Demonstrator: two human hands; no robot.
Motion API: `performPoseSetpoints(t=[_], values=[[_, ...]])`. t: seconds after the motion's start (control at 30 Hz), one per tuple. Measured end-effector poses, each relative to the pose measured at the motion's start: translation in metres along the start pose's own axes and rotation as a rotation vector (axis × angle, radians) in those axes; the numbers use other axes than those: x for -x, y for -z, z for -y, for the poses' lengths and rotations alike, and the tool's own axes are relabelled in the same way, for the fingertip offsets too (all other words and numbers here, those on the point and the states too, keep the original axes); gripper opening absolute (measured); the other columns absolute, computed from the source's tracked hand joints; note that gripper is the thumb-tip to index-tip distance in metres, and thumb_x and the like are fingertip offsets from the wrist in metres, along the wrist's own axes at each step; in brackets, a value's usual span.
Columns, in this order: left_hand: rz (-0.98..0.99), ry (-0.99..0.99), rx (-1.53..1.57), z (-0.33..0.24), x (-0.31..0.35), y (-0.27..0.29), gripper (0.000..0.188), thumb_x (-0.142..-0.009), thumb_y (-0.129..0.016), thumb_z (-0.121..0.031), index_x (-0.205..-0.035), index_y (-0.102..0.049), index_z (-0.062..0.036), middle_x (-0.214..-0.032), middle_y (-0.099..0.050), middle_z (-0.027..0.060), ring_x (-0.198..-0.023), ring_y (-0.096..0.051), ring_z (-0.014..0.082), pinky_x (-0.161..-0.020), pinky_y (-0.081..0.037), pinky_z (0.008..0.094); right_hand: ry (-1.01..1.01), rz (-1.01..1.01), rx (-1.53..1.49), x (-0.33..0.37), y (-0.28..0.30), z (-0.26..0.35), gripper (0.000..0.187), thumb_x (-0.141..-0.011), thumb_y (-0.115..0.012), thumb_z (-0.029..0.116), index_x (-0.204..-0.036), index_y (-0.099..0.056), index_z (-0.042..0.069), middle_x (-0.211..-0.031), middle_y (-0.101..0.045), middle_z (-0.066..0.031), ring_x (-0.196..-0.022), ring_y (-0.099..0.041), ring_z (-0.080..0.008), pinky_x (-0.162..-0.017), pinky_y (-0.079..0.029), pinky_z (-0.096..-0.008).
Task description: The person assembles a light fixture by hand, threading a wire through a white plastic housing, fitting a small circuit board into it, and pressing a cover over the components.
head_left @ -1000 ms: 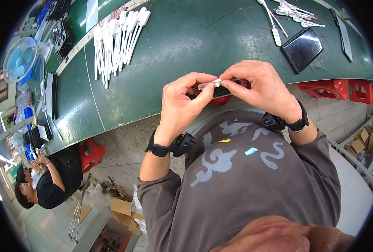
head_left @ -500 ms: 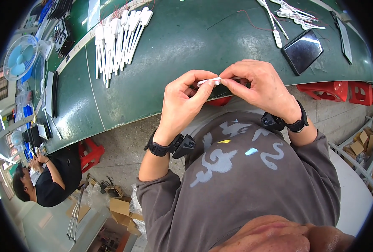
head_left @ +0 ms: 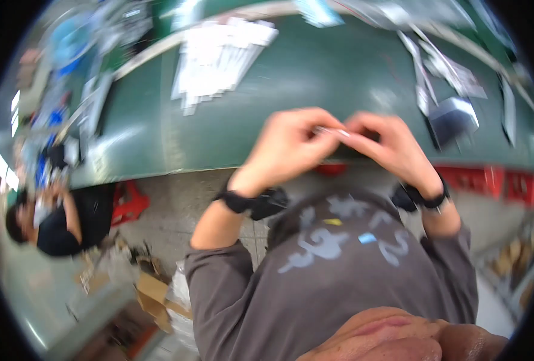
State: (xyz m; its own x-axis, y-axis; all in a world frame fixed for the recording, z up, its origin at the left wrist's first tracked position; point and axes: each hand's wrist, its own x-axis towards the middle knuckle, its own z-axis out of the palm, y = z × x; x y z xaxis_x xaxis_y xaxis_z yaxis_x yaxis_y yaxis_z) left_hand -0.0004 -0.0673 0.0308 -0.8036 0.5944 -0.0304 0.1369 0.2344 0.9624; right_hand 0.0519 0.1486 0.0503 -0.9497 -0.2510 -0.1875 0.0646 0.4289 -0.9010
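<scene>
Here, small white piece [head_left: 333,130], pinched between both grips

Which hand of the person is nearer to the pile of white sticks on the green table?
Left. The left hand is just below and right of the pile of white sticks; the right hand is farther right. Both pinch a small whitish piece.

Both hands meet at the frame's upper centre, fingertips pinched together: left hand [head_left: 288,147] curled inward, right hand [head_left: 390,147] mirroring it. Forearms rise from below, a dark band on each wrist.
</scene>
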Motion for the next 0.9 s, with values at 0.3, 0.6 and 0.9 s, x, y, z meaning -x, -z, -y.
performPoseSetpoints(t=[0.3, 0.6, 0.9], values=[[0.184, -0.260, -0.246, -0.015, -0.056, 0.013, 0.023, -0.080, -0.067, -0.020, -0.093, -0.075, -0.0030, -0.085, -0.074, 0.0148, -0.079, -0.071, 0.0306, -0.072, -0.055, 0.0392, 0.013, 0.034, -0.143, -0.013, 0.035, -0.025, 0.022, -0.099, -0.067, 0.019, -0.086, -0.064, 0.002, -0.076, -0.062, 0.0015, -0.071, -0.054, -0.0054, -0.065, -0.041, -0.0218], [-0.876, -1.029, -0.557, -0.049, -0.104, 0.035, 0.016, -0.081, -0.070, -0.011, -0.096, -0.072, -0.0034, -0.088, -0.071, 0.0148, -0.091, -0.066, 0.0340, -0.083, -0.052, 0.0367, 0.111, -0.091, -0.375, -0.076, 0.055, -0.033, 0.019, -0.103, -0.063, 0.022, -0.095, -0.065, 0.005, -0.082, -0.062, 0.0015, -0.073, -0.054, -0.0056, -0.068, -0.042, -0.0210], [-0.733, -0.664, -0.148, 0.000, -0.100, 0.001, 0.008, -0.089, -0.068, -0.010, -0.091, -0.070, -0.0021, -0.084, -0.066, 0.0126, -0.081, -0.064, 0.0318, -0.073, -0.051, 0.0406, 0.156, -0.303, -0.816, -0.104, 0.037, -0.059, 0.017, -0.106, -0.060, 0.024, -0.110, -0.065, 0.008, -0.091, -0.067, 0.0013, -0.075, -0.059, -0.0046, -0.070, -0.048, -0.0211]])
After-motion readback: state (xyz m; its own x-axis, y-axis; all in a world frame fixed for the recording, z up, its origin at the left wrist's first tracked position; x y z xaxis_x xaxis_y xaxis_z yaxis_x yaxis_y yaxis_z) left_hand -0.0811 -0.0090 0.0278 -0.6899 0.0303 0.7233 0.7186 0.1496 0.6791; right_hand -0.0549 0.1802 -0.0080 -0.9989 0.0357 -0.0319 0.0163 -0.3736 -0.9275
